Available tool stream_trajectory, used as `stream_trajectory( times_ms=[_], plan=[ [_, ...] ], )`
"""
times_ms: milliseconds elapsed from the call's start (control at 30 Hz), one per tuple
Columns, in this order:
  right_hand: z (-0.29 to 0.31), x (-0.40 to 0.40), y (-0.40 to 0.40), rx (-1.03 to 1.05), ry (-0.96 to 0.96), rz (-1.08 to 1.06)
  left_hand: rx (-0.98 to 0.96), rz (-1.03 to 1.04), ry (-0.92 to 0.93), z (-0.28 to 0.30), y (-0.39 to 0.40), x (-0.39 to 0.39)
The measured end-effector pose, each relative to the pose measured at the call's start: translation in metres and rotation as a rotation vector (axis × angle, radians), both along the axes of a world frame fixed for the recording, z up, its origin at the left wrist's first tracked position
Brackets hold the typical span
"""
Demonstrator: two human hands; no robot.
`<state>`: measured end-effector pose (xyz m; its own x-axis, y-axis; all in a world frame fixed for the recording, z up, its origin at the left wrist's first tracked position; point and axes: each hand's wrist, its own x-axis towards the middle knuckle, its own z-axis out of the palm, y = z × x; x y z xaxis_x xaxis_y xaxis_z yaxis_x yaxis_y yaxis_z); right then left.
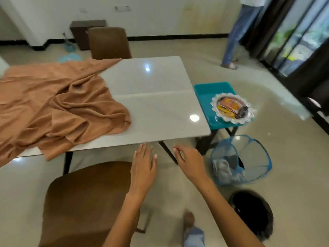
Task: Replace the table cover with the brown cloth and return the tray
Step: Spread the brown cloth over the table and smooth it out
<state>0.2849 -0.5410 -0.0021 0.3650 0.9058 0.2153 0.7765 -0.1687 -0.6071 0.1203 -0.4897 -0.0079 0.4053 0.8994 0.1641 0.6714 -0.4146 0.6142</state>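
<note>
Crumpled brown fabric cloth (58,107) covers only the glossy grey rectangular table's (156,107) left; teal plastic tray (204,93) waits beside it; left hand (143,168) and right hand (191,161) spread, empty.

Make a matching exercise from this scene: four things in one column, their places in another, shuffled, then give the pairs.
Things:
1. brown cloth
2. teal tray
3. blue mesh basket
4. right hand

Places:
A. on the floor, right of the table's near corner
B. bunched on the left part of the table
C. in the air, just short of the table's near edge
D. on a stool right of the table

Pairs: 1-B, 2-D, 3-A, 4-C
</note>
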Motion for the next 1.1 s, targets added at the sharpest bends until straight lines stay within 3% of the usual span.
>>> stream_trajectory(
  times_ms=[433, 500, 633, 833, 967, 1100],
  plan=[
    [-0.018, 0.054, 0.239, -0.047, 0.078, 0.432, -0.053, 0.488, 0.016, -0.020, 0.155, 0.044],
    [-0.028, 0.053, 0.270, -0.048, 0.059, 0.476, -0.050, 0.491, 0.062, -0.033, 0.188, 0.044],
    [-0.048, 0.049, 0.334, -0.054, 0.006, 0.520, -0.092, 0.453, 0.323, -0.062, 0.263, 0.039],
    [-0.080, 0.036, 0.427, -0.090, -0.087, 0.535, -0.167, 0.328, 0.470, -0.117, 0.351, 0.024],
    [-0.097, 0.025, 0.473, -0.090, -0.104, 0.564, -0.138, 0.224, 0.361, -0.139, 0.369, 0.010],
    [-0.104, 0.012, 0.508, -0.055, -0.106, 0.639, 0.119, 0.328, 0.136, -0.122, 0.384, -0.008]
  ],
)
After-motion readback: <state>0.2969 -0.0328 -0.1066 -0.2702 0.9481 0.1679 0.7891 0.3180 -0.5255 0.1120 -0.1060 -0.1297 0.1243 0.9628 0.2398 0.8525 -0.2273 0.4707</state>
